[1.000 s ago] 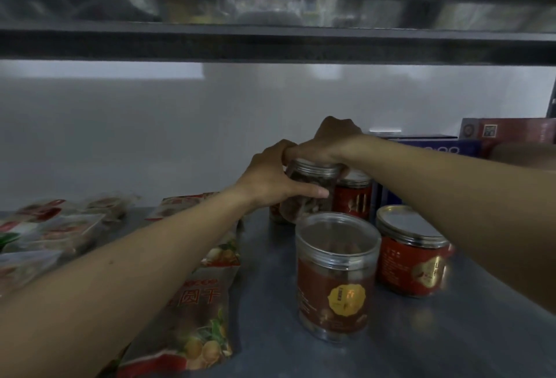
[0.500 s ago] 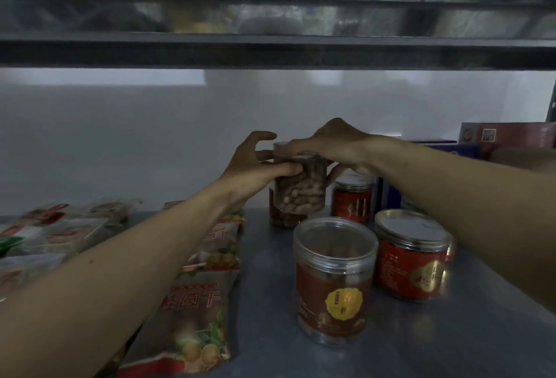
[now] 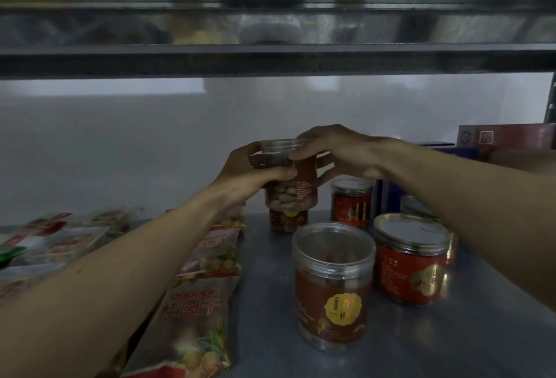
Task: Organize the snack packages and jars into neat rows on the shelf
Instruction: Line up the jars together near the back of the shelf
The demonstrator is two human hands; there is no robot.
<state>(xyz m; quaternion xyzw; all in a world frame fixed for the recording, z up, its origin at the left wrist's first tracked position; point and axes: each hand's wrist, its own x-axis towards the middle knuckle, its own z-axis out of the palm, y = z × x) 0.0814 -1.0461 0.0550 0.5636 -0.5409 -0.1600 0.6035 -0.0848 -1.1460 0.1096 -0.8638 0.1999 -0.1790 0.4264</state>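
I hold a clear nut jar [image 3: 291, 194] with a red label between both hands, raised just above another jar [image 3: 288, 221] at the back of the metal shelf [image 3: 270, 302]. My left hand [image 3: 249, 176] grips its side; my right hand [image 3: 337, 155] curls over its lid and upper part. In front stands a large clear-lidded jar [image 3: 332, 286]. To its right is a red jar with a metal lid [image 3: 410, 260], and a smaller red jar [image 3: 350, 201] stands behind. Dried-longan bags [image 3: 195, 317] lie in a line on the left.
Several small clear snack packs [image 3: 60, 233] lie at the far left. Blue and red boxes [image 3: 508, 140] stand at the back right. The upper shelf's edge [image 3: 270, 61] hangs low overhead. A white wall closes the back.
The jar has been lifted from shelf level and now hangs above the rear jar. Both hands rose with it, and my left hand has closed round its side.
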